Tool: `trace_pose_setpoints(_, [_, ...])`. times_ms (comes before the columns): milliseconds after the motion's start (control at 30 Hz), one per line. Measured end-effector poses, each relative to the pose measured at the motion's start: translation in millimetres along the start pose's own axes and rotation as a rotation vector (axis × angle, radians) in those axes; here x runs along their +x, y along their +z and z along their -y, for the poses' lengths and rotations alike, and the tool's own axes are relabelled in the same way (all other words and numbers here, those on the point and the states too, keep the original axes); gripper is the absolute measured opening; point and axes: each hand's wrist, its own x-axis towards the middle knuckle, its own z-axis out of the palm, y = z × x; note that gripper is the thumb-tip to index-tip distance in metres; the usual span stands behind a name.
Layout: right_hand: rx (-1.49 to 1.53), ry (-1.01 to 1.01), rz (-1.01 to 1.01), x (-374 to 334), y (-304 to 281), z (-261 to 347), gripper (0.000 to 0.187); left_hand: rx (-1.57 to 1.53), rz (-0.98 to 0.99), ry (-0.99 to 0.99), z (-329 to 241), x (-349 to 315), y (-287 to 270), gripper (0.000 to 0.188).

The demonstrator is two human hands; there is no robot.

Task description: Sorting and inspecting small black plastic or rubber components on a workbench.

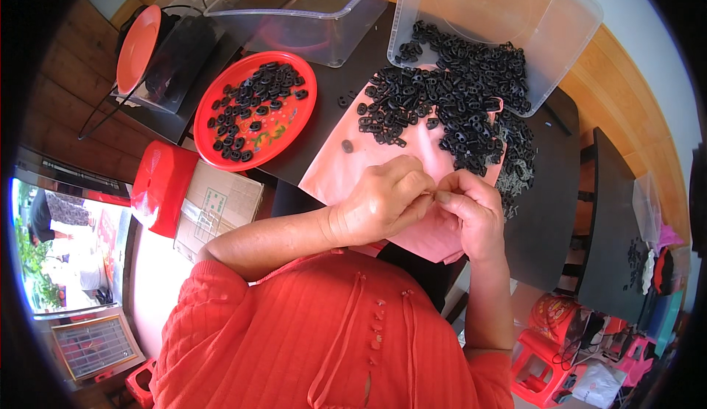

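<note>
My left hand (389,201) and my right hand (475,214) meet over the near part of a pink cloth (331,164), fingertips pinched together. Whatever they hold between them is too small and covered to name. Just beyond my hands, a heap of small black oval plastic pieces with holes (434,92) spreads over the cloth. One loose dark oval piece (347,146) lies apart on the cloth, left of the heap. To the left stands a round red plate (308,67) with a floral pattern, carrying many similar black pieces (269,81).
A clear plastic bin (563,22) lies behind the heap, with pieces spilling from it. Small greyish scraps (518,162) lie along the heap's right side on the dark table (549,210). Another clear bin (331,33) stands at the back; a cardboard box (221,206) is at left.
</note>
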Motion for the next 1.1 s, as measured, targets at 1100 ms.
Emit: trace_pose_setpoints(1100, [-0.482,-0.530,-0.117,10,12,-18,0.010,0.469,-0.049,-0.182,34,-29,-75,0.011])
